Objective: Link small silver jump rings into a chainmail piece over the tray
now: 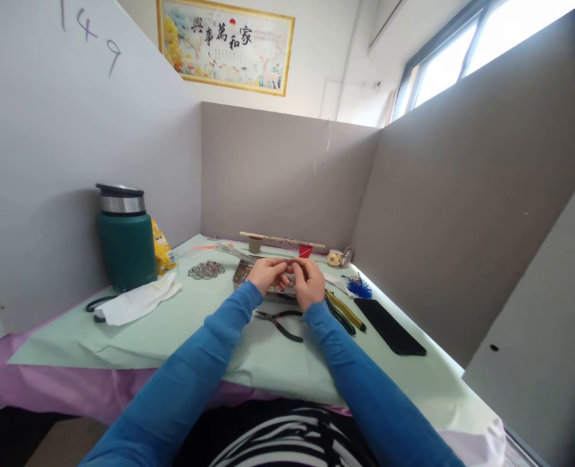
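Close together over a metal tray [241, 272], my left hand [268, 274] and my right hand [309, 283] meet at the fingertips. Both are closed in a pinch, and whatever lies between the fingers is too small to make out. Part of the tray and its contents is hidden behind my hands. Thin wires [232, 250] stick out from the tray's left side. Below my hands lie small pliers [280, 319] with black and red handles. Larger yellow-and-green-handled pliers [346, 311] rest beside my right wrist.
A beaded rod [282, 240] spans two small cups at the back. Left stand a green bottle [126, 243], a white cloth [139, 300] and a heap of beaded pieces [206, 270]. A black phone [389, 326] and blue tassel [358, 285] lie right. Partition walls enclose the table.
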`<state>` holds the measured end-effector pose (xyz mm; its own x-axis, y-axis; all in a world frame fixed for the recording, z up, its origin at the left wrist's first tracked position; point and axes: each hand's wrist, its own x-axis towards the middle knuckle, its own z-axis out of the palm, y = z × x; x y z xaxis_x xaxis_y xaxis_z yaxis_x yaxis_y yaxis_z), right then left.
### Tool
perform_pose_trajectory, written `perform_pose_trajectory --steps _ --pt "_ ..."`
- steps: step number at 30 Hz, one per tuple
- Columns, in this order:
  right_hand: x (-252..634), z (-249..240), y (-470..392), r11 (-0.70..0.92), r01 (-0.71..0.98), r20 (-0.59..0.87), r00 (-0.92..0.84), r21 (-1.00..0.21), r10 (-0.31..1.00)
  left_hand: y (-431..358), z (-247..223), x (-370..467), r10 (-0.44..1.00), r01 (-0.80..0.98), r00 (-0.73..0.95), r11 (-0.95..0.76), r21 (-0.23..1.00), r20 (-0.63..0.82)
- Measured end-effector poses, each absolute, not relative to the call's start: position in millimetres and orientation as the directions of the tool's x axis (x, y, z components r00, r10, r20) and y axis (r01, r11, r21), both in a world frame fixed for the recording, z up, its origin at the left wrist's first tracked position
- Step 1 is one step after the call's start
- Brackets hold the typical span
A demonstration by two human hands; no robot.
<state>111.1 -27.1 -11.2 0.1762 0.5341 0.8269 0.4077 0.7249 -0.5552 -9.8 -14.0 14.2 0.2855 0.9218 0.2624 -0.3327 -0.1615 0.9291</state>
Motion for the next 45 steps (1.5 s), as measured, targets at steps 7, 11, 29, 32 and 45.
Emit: perform_pose_trajectory --steps 7,11,29,32,45 --pt "113 -15 -18 0.565 0.245 0.612 0.209 -0.788 0.763 -11 13 -13 0.942 -0.368 0.281 -0.071 0.927 0.184" --pt "111 -17 -17 0.541 0.183 0.566 0.131 -0.821 0.814 -7 10 -14 0.945 -0.383 0.289 -0.034 0.923 0.155" --pt "108 -9 -29 0.343 -0.231 0.396 -0.251 -0.910 0.883 -3 14 -25 0.897 -0.370 0.351 -0.131 0.920 0.269" --pt "110 -7 -32 0.275 -0.317 0.379 -0.338 -0.908 0.861 -6 18 -28 0.871 -0.344 0.376 -0.186 0.920 0.317" --pt "112 -14 -21 0.534 0.227 0.556 0.036 -0.814 0.831 -3 13 -23 0.934 -0.233 0.245 -0.203 0.951 0.259"
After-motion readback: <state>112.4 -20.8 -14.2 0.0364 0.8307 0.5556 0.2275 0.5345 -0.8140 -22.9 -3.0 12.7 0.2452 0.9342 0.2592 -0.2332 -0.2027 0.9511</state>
